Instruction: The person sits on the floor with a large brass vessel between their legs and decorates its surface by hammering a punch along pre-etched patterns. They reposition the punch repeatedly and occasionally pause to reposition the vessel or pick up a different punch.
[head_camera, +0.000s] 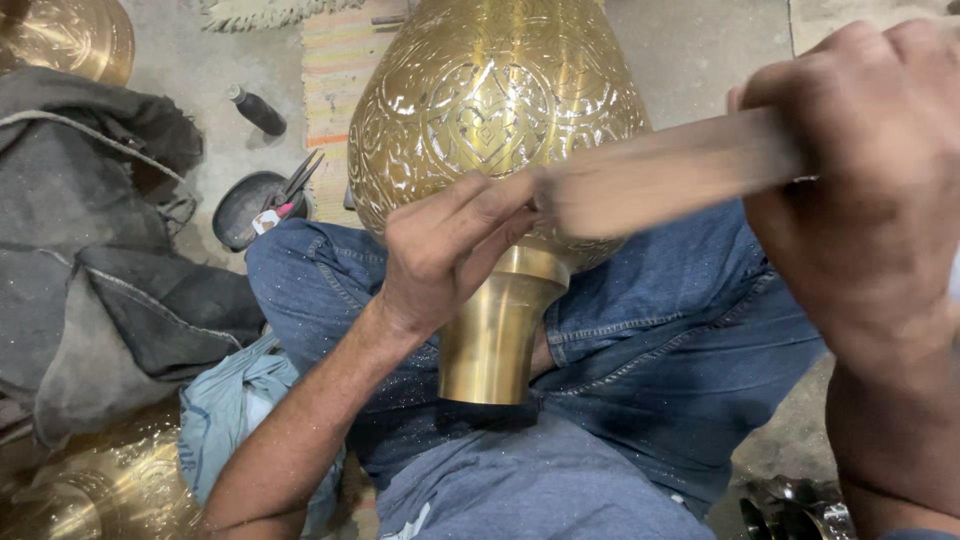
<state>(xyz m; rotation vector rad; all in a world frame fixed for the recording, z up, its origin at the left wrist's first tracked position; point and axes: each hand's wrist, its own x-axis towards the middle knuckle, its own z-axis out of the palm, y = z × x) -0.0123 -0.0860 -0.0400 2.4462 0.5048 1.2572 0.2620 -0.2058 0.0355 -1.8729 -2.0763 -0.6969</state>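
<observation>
Hand first: our right hand (870, 190), nearest the camera, is closed in a fist around the end of a wooden handle (680, 170), wrist raised, forearm coming up from the lower right. That handle is blurred, so we cannot tell what head it carries. Just beyond it, our left hand (445, 250) is curled with thumb and fingers pinched together against the lower shoulder of the brass vase (490, 110); whatever small thing it may pinch there is hidden by the blur, and we cannot tell. Its forearm runs down to the lower left, elbow out past the thigh.

Between our knees the vase lies tilted, its plain smooth neck (490, 335) pointing toward our lap and resting on the jeans (660, 330), its engraved belly swelling away from us. We judge it heavy and rigid for its size, thin-walled enough to dent, and slippery on the polished neck; the engraved belly gives better purchase, and the legs cradling it do most of the holding.

Farther off on the floor sit a dark shallow bowl (240, 205) with pliers (295, 185) across it, a small black bottle (258, 110), and grey cloth (90, 230) heaped at the left.
</observation>
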